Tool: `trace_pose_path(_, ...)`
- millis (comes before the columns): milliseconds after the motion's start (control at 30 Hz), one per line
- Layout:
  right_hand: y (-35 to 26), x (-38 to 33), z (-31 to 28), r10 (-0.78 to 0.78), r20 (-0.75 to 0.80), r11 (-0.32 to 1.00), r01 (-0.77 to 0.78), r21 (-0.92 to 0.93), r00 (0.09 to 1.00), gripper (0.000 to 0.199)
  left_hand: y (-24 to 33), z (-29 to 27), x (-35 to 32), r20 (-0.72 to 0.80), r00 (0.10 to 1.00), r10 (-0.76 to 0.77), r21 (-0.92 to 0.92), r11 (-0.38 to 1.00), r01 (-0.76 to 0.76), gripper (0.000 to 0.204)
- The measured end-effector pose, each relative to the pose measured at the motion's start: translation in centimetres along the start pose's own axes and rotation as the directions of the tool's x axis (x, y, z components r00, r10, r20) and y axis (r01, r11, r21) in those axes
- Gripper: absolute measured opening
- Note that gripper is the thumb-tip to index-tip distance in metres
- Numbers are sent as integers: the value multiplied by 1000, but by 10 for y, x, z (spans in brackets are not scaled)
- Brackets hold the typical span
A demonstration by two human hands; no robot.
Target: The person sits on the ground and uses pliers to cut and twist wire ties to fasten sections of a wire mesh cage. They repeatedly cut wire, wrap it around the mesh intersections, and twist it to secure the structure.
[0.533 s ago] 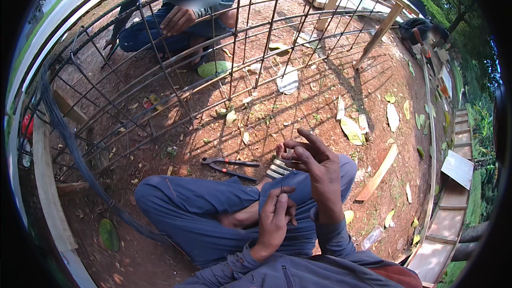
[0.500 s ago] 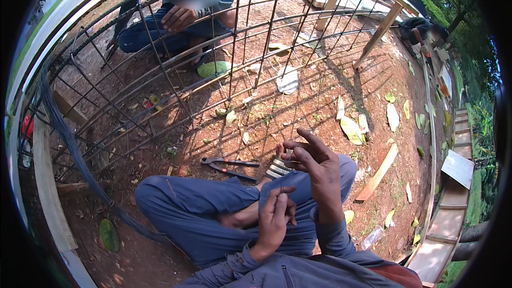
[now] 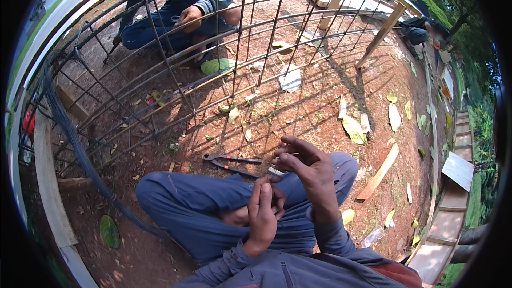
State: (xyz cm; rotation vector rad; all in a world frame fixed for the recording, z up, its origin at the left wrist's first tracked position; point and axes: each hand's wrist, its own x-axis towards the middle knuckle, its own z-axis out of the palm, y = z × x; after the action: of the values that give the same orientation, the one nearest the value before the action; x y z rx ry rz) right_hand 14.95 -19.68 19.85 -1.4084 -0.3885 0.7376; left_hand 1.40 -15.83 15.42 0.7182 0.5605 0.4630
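Above my crossed legs [image 3: 202,208], my left hand [image 3: 263,214] is closed, thumb pressed against the fingers. Whatever it pinches is too small or hidden to make out. Just right of it and higher, my right hand [image 3: 310,168] is raised with its fingers curved and apart; nothing shows in it. On the soil beyond my shins lie long-handled pincers [image 3: 234,159], dark with orange bands. A long bundle of thin dark wire [image 3: 88,168] hangs over the cage at the left and runs down beside my knee.
A cage of steel bars [image 3: 240,32] stretches across the front. Behind it another person [image 3: 186,18] sits low, hands together. Wooden boards [image 3: 50,181] edge the left, and a wooden stake [image 3: 381,34] leans at the right. Leaves and a wood strip [image 3: 378,173] litter the soil.
My right hand has come down a little and its fingers have curled more. My left hand has shifted slightly left. The person behind the cage has raised their upper body.
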Motion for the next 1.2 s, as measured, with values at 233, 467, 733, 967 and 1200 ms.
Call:
trace_pose_path(233, 3, -4, 7, -18, -9, 999, 18, -52, 1000, 44, 7, -7, 5, -1, 999, -40, -44, 998, 40, 27)
trace_pose_path(467, 1, -7, 7, -1, 40, 998, 3, -61, 999, 44, 20, -11, 11, 10, 997, -75, -5, 997, 75, 30)
trace_pose_path(733, -5, -7, 4, 59, 49, 985, -51, -164, 997, 42, 35, -14, 16, 107, 989, -104, 174, 981, 85, 33)
trace_pose_path(967, 0, -3, -5, 30, 141, 979, 0, -204, 990, 40, 45, -12, 15, 124, 982, -140, 199, 973, 114, 35)
trace_pose_path(1200, -1, -3, -3, 33, 165, 967, 11, -255, 986, 33, 48, -14, 18, 111, 988, -108, 217, 973, 82, 33)
